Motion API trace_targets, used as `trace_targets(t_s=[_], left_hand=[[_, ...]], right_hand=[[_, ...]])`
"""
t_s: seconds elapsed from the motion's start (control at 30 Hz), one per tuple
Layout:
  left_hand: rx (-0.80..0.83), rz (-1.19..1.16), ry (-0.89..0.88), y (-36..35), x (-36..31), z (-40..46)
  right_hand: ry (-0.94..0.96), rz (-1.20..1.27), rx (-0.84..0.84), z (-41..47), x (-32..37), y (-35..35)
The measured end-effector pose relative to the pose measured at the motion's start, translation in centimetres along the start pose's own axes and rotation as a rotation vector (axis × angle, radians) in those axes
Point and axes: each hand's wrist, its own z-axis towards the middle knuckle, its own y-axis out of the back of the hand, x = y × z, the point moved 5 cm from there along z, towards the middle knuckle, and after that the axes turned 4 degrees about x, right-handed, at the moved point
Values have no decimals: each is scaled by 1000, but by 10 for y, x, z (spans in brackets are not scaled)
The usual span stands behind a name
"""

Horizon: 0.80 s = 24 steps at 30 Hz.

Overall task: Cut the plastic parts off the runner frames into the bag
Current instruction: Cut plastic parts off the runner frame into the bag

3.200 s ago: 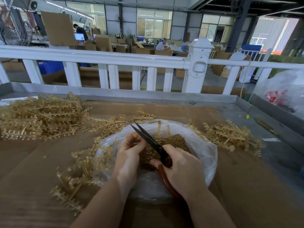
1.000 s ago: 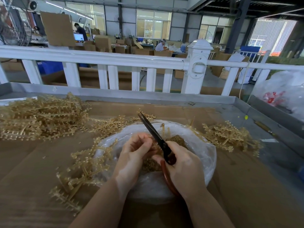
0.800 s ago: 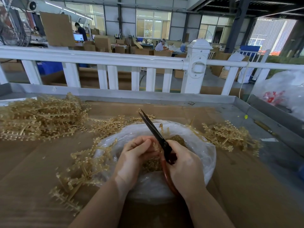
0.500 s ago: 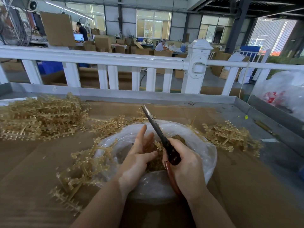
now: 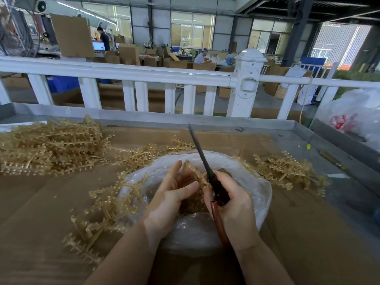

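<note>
Runner frame [image 5: 193,171] — a small tan piece held over the open mouth of the bag [image 5: 255,194], between the two hands. Left hand [image 5: 170,198] has fingers mostly straight and loose, thumb pointing right toward the frame; the frame seems to lie against its fingers, but whether it is pinched I cannot tell. Right hand [image 5: 234,200] is wrapped round the scissors [image 5: 207,171] at the pivot, red handle sticking out below the palm; blades closed together, tip pointing up and away, slightly left. Blade sits just beside the held frame, touching or nearly so — cannot tell which.

Bag is clear plastic, sitting on the cardboard [image 5: 41,212] that covers the table, with cut tan parts [image 5: 191,204] piled inside. Big heap of frames [image 5: 49,147] far left, more loose ones [image 5: 107,204] lying against the bag's left side, another bunch [image 5: 285,169] on its right. White railing [image 5: 144,73] runs behind the table.
</note>
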Motion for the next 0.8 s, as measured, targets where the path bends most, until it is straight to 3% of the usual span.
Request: trace_targets(t_s=[0.23,0.37,0.57,0.8], left_hand=[[-91,-62,11,6,2,2],[10,-73,27,0,2,1],[-76,-174,-115,2,-10,0],[53,-132,-57,-4,-11,-2]], right_hand=[[-100,84,-69,-3,-8,3],[-95,83,-86,-1,-4,5],[-136,115,-183,0,-6,12],[-126,131,-194,1,-5,13]])
